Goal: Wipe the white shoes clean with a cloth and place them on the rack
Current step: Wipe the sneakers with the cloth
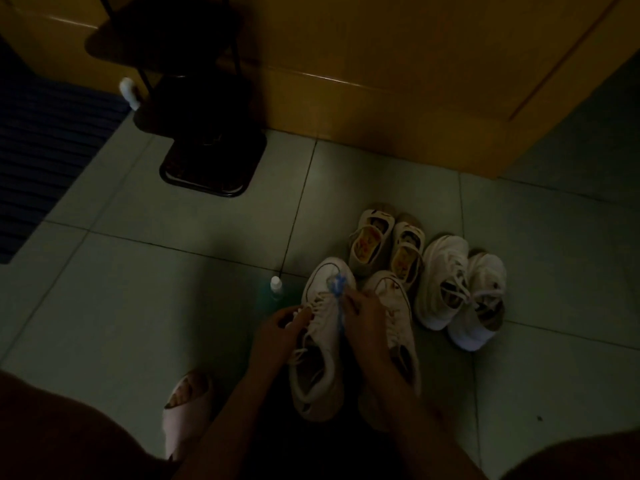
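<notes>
beside five other shoes (446, 271), left hand (277, 329) grips one white shoe (320, 362), right hand (363, 315) pinches one cloth (337, 284).

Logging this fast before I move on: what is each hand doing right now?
Left hand: holds the white shoe at its laced side.
Right hand: holds the blue cloth on that shoe's toe.
</notes>
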A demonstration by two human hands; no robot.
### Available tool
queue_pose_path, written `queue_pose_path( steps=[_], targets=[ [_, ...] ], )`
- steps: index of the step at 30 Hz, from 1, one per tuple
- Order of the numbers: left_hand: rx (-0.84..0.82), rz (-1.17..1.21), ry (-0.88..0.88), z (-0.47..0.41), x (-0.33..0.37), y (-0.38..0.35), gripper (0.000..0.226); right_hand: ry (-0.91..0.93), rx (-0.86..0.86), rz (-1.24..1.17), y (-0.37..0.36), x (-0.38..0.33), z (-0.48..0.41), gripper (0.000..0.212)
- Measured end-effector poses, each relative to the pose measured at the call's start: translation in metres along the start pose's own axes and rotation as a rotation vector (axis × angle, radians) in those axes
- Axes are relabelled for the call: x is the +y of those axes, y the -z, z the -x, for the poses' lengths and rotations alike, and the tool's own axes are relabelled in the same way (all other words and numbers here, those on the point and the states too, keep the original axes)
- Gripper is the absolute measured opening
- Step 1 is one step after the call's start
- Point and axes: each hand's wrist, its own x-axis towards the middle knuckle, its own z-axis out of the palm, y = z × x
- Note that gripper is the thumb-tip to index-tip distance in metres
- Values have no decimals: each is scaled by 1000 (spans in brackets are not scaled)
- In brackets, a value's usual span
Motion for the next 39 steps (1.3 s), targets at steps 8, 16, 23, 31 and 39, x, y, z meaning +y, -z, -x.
queue_pose_path(
  steps=[8, 16, 23, 31, 39],
  targets=[
    [3, 15, 9, -3, -2, 7, 14, 31, -55, 112, 7, -11, 41, 25],
    [15, 42, -31, 2, 0, 11, 15, 106, -27, -30, 27, -39, -32, 25],
    [-13, 28, -31, -2, -2, 6, 13, 31, 0, -19, 12, -40, -35, 18],
    [-40, 47, -3, -1, 0, 7, 22, 82, 44, 37, 8, -21, 3, 23],
    [-10, 29, -24, 1, 0, 12, 19, 52, -37, 14, 12, -16, 58, 22]
  ],
)
